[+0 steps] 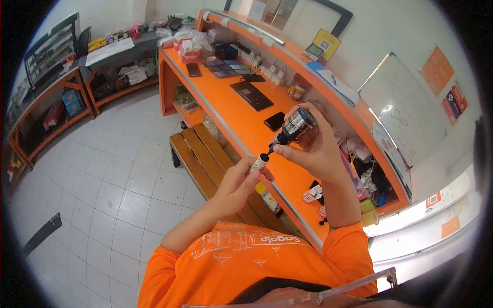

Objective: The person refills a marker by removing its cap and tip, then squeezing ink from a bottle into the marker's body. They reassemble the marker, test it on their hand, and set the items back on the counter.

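Observation:
My left hand (233, 187) is closed around a white marker barrel (260, 163), its dark open end tilted upward. In my right hand (321, 149) is a black ink bottle (297, 126) with a silver and black label, gripped between thumb and fingers. The bottle is tipped nozzle-down, and its tip sits right at the marker's open end. Both are held up in front of the orange counter (295, 177). Behind the bottle, a black phone (274, 121) lies on the counter.
A dark laptop-like panel (251, 95), another phone (193, 70) and plastic bags (190, 41) lie farther along the counter. Below it stands a wooden slatted bench (205, 154). Small boxes (313, 194) are near my right forearm. A whiteboard (393, 120) leans at the right.

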Action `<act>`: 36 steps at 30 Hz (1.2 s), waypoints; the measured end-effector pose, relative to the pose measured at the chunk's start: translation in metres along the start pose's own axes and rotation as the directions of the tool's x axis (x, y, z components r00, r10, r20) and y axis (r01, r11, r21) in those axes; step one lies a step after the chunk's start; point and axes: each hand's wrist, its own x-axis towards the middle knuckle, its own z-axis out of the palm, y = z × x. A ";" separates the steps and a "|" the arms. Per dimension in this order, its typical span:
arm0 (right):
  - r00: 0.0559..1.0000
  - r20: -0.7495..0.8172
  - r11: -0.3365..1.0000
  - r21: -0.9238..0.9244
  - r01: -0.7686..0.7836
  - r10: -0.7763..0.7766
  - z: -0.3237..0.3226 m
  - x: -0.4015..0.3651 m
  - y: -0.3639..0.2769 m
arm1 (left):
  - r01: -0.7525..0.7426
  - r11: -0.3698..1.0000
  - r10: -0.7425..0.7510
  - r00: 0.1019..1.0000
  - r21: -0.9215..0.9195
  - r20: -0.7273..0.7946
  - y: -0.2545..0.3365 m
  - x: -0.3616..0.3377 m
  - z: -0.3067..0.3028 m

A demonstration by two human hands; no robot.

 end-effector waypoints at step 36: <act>0.993 0.100 0.996 -0.054 0.065 -0.059 -0.002 0.000 0.004 | -0.012 1.000 0.013 1.000 -0.009 0.015 -0.003 0.003 0.000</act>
